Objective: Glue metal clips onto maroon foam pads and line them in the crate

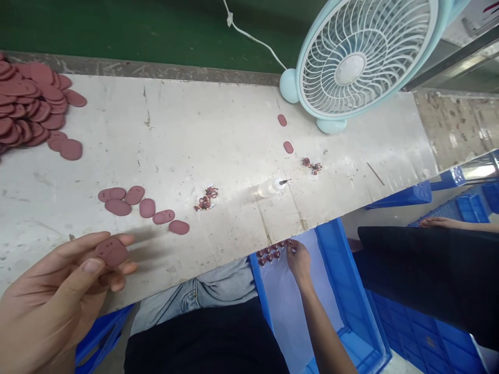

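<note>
My left hand (66, 291), at the lower left, pinches a flat reddish-brown oval piece (112, 252) with small holes between thumb and fingers. My right hand (299, 259) reaches into a blue crate (335, 270) lined with a pale sheet. Its fingertips are closed on a small shiny brown piece (289, 242) at the end of a row; the fingers partly cover it. Beside it, several similar small brown pieces (268, 253) stand in rows on the sheet. Loose reddish-brown ovals (147, 208) lie on the white table beyond my left hand.
A large pile of reddish-brown ovals (31, 104) fills the table's far left. Small brown clusters (206, 199) lie mid-table, near a clear needle-tipped bottle (271, 187). A light-blue fan (358, 67) stands at the back right. At the right is another person's dark clothing (421, 280).
</note>
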The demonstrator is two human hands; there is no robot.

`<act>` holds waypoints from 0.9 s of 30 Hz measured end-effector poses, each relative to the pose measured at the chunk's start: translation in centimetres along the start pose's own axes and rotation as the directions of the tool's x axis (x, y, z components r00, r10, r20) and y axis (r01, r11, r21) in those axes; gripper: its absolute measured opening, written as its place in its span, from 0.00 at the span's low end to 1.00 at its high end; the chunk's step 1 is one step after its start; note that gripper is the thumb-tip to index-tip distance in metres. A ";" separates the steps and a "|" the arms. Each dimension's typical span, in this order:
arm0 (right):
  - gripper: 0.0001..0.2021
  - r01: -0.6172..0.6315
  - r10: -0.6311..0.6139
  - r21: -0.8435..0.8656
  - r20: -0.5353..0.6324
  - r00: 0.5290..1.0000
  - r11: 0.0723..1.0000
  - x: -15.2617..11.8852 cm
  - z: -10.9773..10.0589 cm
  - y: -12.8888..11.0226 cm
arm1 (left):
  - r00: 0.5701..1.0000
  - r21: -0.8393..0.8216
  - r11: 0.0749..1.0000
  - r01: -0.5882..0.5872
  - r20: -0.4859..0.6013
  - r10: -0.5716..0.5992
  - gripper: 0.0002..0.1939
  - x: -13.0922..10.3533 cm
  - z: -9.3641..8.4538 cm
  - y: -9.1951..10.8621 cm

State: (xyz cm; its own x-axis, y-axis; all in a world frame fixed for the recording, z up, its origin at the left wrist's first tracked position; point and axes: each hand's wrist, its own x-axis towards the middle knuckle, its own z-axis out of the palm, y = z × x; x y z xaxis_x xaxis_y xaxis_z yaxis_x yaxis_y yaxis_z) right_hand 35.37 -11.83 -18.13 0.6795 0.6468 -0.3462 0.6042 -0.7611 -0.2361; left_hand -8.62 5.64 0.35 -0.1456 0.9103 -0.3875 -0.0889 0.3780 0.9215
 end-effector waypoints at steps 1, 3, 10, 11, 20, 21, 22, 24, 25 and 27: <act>0.15 -0.002 0.002 0.004 -0.002 1.000 1.000 0.0 0.0 0.0 | 1.000 -0.001 1.000 0.000 0.002 0.000 0.16 0.0 0.0 0.0; 0.15 -0.003 0.003 0.016 -0.005 1.000 1.000 0.0 0.0 -0.1 | 1.000 -0.008 1.000 -0.011 -0.006 0.011 0.14 0.0 0.0 0.0; 0.15 -0.006 0.011 0.143 -0.039 0.999 0.990 -0.7 -1.2 -1.5 | 0.998 0.012 1.000 -0.001 -0.061 0.002 0.11 -0.4 0.1 0.2; 0.15 -0.006 0.017 0.179 -0.061 0.998 0.984 -0.9 -1.8 -1.9 | 0.997 -0.006 1.000 0.018 -0.072 -0.018 0.11 -0.4 0.1 0.2; 0.11 0.162 0.094 0.796 -0.264 0.960 0.583 -6.6 -11.6 -13.6 | 0.988 -0.225 0.963 0.151 0.061 -0.141 0.22 -1.0 0.6 -0.6; 0.11 0.057 0.059 0.938 -0.082 0.995 0.342 -7.0 -12.3 -15.6 | 0.988 -0.239 0.960 0.149 0.076 -0.135 0.21 -1.3 1.2 -0.5; 0.12 -0.134 -0.023 0.988 0.136 0.990 0.079 -7.3 -12.7 -17.5 | 0.986 -0.248 0.956 0.156 0.092 -0.137 0.21 -1.6 1.7 -0.4; 0.16 -0.589 -0.328 0.702 0.490 0.808 -0.401 -7.0 -13.0 -21.0 | 0.984 -0.291 0.943 0.161 0.122 -0.131 0.20 -2.1 2.9 -0.4; 0.22 -0.729 -0.487 0.432 0.549 0.679 -0.530 -6.6 -12.8 -22.5 | 0.978 -0.325 0.929 0.175 0.167 -0.125 0.20 -2.2 3.4 -0.6; 0.34 -0.790 -0.717 -0.092 0.494 0.493 -0.606 -5.2 -12.1 -25.3 | 0.960 -0.386 0.900 0.202 0.259 -0.104 0.21 -2.2 3.9 -1.2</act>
State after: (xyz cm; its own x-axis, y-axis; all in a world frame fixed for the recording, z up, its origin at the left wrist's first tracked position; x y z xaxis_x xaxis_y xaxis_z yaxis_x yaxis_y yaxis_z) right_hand 21.58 4.61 0.67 -0.3035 0.8400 -0.4497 -0.8650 -0.0449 0.4998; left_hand -4.33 3.84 0.21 0.1249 0.8785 -0.4612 -0.4896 0.4588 0.7415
